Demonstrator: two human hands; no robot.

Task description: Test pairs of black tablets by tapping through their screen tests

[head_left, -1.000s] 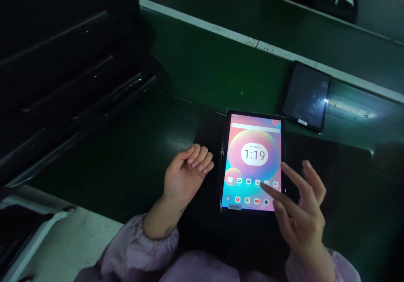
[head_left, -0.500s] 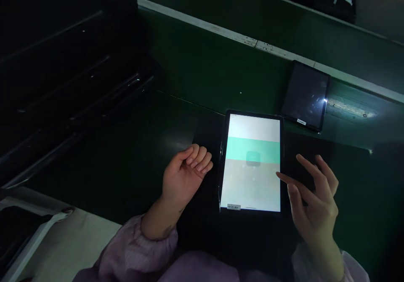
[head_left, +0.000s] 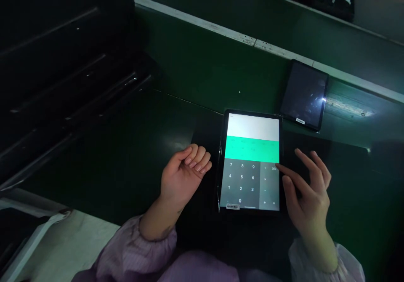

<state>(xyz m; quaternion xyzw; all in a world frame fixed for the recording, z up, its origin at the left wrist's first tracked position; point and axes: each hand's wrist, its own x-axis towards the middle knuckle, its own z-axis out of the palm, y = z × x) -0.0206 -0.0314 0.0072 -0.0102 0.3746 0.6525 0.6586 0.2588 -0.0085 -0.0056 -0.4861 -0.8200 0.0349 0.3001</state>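
On dark mat (head_left: 205, 126) over green table (head_left: 189, 63): lit tablet (head_left: 249, 147), lying flat, screen up; on display, number keypad (head_left: 241, 183) below bright green band (head_left: 252, 149); barcode label (head_left: 232, 206) at lower left edge

Left hand (head_left: 183, 174): near left side of lit tablet, apart from it; fingers curled in, together

Right hand (head_left: 311, 193): beside right edge of lit tablet; fingers spread apart, index tip at screen border near DEL key (head_left: 274, 168); touching or hovering, cannot tell

Just beyond upper right corner: second tablet (head_left: 304, 94), screen dark, with glare, white label (head_left: 300, 121) at lower edge
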